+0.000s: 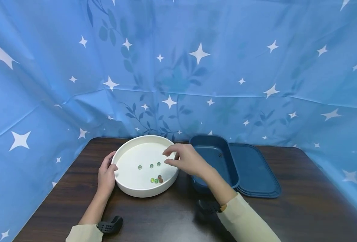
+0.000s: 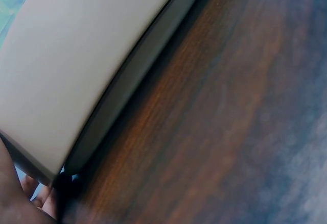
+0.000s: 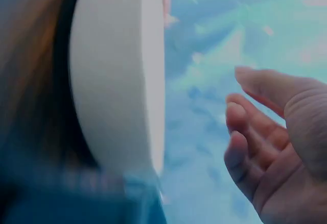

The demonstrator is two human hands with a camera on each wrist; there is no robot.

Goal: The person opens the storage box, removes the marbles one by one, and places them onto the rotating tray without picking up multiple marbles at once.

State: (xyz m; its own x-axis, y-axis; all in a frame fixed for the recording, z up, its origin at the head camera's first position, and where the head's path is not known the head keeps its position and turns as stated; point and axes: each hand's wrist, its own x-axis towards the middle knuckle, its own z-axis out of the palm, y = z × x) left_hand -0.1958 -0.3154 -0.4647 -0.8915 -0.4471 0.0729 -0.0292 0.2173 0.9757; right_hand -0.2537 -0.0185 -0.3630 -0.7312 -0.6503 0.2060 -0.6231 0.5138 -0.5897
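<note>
A round white tray (image 1: pixel 130 192) sits on the dark table, and my left hand (image 1: pixel 106 176) grips its left rim, thumb over the edge and fingers along the outer wall. On the tray floor, three greenish marbles (image 1: pixel 151 166) are spread in a loose row. A small cluster of yellow-green and brown marbles (image 1: pixel 156 180) lies nearer the front. My right hand (image 1: pixel 185 159) hovers by the tray's right rim, thumb and forefinger parted with nothing between them. In the right wrist view its fingers (image 3: pixel 240 155) are bent and apart from the tray wall.
Right of the tray stands a deep dark-blue bin (image 1: pixel 235 168) with one small brown marble (image 1: pixel 220 155) inside, partly covered by my right forearm. A flat blue lid (image 1: pixel 257 171) lies beside it. A blue star-patterned curtain (image 1: pixel 178 67) hangs behind the table (image 1: pixel 154 215).
</note>
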